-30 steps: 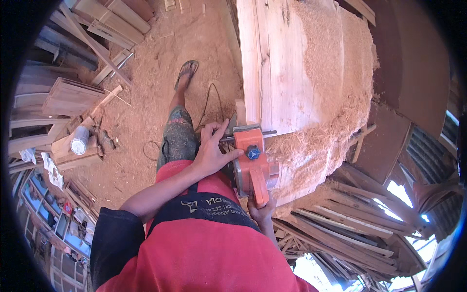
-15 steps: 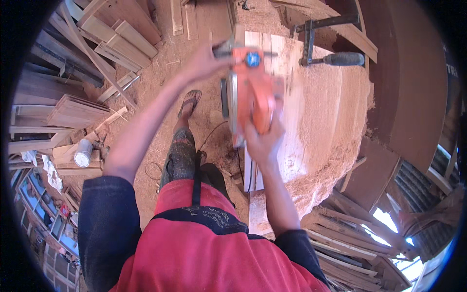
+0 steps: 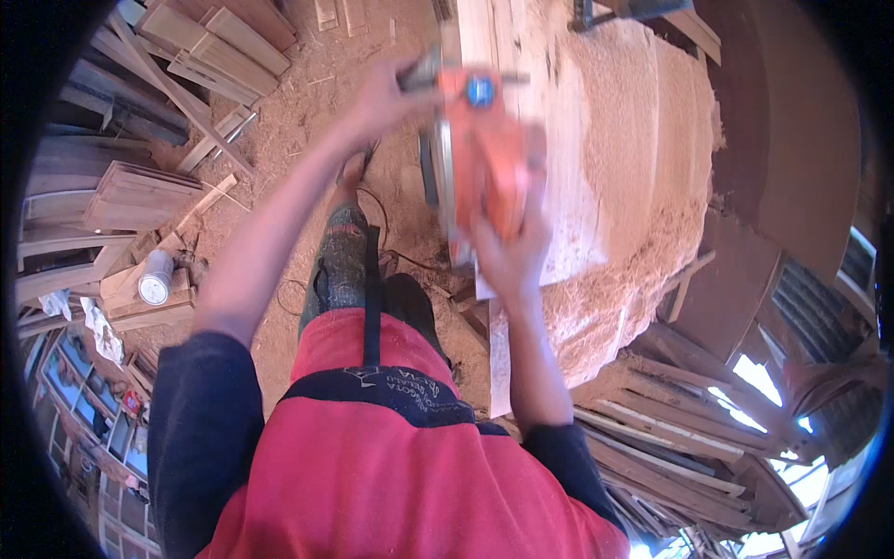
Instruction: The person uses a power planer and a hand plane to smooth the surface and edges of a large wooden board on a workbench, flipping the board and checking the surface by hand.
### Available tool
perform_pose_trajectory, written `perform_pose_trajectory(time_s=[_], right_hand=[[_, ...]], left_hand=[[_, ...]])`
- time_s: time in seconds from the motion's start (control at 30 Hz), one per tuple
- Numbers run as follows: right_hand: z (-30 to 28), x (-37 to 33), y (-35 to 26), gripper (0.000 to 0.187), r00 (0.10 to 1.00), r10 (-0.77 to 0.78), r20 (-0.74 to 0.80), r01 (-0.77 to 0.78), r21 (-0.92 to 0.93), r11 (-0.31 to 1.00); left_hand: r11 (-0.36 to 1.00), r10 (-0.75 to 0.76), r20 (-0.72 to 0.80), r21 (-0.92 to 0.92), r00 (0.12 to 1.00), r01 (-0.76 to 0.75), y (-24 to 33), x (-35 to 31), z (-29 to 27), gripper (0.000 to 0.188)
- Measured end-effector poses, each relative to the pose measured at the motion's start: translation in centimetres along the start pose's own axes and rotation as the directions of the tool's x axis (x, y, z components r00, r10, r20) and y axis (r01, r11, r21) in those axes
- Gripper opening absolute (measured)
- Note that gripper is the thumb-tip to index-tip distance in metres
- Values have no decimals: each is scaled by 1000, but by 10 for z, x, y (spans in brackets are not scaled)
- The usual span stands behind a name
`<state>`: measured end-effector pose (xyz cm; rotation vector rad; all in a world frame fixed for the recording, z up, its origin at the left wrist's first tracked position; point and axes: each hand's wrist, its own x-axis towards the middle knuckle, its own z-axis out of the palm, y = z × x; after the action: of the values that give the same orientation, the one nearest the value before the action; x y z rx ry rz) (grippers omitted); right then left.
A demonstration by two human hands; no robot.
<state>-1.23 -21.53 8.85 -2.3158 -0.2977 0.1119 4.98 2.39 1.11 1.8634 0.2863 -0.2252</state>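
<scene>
Both my hands are closed on an orange electric planer point(image 3: 489, 140) with a blue round knob on its front. My left hand point(image 3: 391, 98) grips a dark part at the planer's front left side. Around the rear handle wraps my right hand point(image 3: 512, 256), slightly blurred by motion. The planer sits along the left edge of a pale wooden board point(image 3: 545, 177); its underside is hidden from me.
Wood shavings point(image 3: 643, 224) cover the bench right of the board. A clamp point(image 3: 596, 14) shows at the top edge. Stacked planks point(image 3: 140, 196) and a white tub point(image 3: 155, 279) are on the left. A cord point(image 3: 382, 210) runs near my legs. More boards point(image 3: 661, 447) lie at lower right.
My viewpoint has shifted forward along the bench, so the board and clamp sit differently in view. Both hands stay on the planer, and it has moved along the board's edge.
</scene>
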Motion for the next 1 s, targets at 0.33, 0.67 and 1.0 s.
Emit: perform_pose_trajectory(time_s=[0.33,0.67,1.0], right_hand=[[-93,-283,56,24,928,342,148,-344,-16,939],[-18,-41,4,39,959,206,193,-215,28,976],[73,234,-54,37,993,-15,114,3,111,994]], left_hand=[[1000,-10,-77,6,997,11,-20,-241,158,95],[989,124,-160,-62,979,-135,-20,-28,28,80],[976,91,-143,-186,986,-117,-5,211,-137,94]])
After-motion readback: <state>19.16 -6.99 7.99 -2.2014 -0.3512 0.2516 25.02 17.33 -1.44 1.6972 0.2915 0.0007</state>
